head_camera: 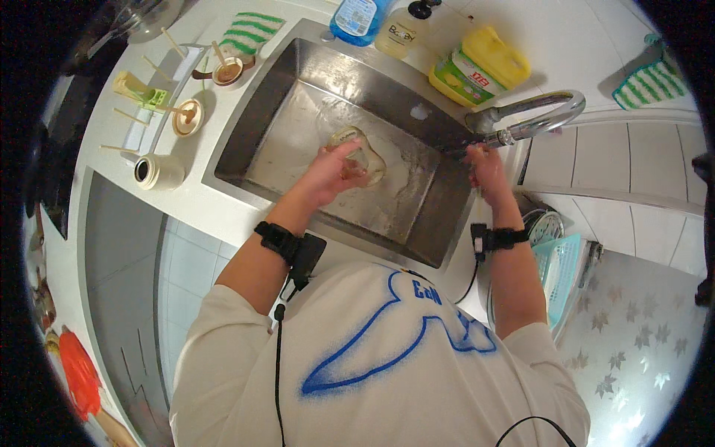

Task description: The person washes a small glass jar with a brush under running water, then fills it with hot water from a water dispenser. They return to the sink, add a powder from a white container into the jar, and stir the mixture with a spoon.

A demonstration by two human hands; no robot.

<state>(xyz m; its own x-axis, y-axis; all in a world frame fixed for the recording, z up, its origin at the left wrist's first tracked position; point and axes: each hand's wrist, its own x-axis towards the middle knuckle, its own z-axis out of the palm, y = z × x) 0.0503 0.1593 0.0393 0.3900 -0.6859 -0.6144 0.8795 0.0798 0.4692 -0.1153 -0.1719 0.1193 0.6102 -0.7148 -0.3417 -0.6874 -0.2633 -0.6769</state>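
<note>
My left hand (342,167) holds a clear glass jar (373,162) over the basin of the stainless steel sink (301,218). The fingers lie across the jar's side, and its mouth rim faces the far left. Close under the spout of the chrome faucet (536,125) is my right hand (485,170), at the sink's right side. Its fingers look bent and wet and are blurred, so whether they grip anything is unclear. Water covers part of the basin floor.
Behind the sink stand a blue bottle (357,21), a pump bottle (401,32) and a yellow detergent jug (477,70). Left on the counter are a cream jar (159,171), two lids with sticks (187,118) and a striped cloth (254,31). A turquoise basket (561,274) sits at right.
</note>
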